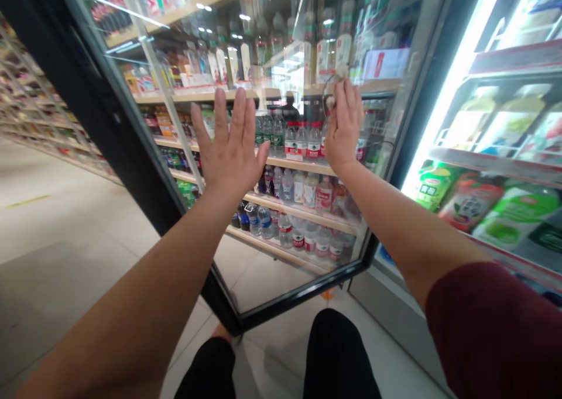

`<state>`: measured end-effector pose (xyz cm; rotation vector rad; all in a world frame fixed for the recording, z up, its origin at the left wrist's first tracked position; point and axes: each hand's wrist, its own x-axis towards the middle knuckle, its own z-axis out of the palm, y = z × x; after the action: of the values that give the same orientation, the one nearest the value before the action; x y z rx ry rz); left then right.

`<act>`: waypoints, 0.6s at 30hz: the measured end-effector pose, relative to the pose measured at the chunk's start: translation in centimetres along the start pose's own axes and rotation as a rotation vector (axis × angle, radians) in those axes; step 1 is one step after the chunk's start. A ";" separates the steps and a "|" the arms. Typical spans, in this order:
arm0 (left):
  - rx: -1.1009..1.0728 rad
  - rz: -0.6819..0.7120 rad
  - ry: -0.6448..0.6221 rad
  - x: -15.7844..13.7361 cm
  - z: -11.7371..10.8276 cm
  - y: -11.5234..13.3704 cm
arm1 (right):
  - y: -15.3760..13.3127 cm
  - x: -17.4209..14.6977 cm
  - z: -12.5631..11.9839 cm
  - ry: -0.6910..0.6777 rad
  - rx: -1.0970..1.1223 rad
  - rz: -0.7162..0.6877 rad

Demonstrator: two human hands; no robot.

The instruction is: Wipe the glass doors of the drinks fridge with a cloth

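Observation:
A glass door [281, 282] with a black frame stands swung out in front of me. My left hand [232, 147] lies flat toward the pane, its fingers spread and its palm turned to the glass; it holds nothing. Higher and to the right, my right hand [346, 124] is also at the glass. Its fingers are pressed together and bent, and a small pale thing [340, 74] shows at the fingertips, too blurred to name. Part of it may be a reflection. Shelves of bottles show through the pane.
On the right is a lit fridge [496, 153] with bottles and green and red packs. Behind the door, shelves hold water bottles [302, 140] and other drinks. Far left runs a long shelf row [48, 95] beside the tiled floor [65, 223]. My knees [338, 346] are below the door.

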<state>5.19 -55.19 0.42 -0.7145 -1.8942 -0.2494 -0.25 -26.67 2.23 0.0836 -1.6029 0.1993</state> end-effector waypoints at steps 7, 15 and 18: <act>-0.069 -0.064 -0.023 0.1 0.1 -0.2 | 2.2 3.6 -2.0 0.005 -0.023 0.128; -0.103 -0.032 0.022 0.1 0.7 -0.6 | 3.7 1.1 -4.1 -0.017 0.028 0.434; -0.079 -0.031 0.010 0.1 0.5 -0.6 | 5.7 2.2 -3.3 0.001 0.030 0.461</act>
<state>4.38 -55.36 0.39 -0.7360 -1.8957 -0.3484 1.87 -20.38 4.13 -0.2662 -1.5996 0.5792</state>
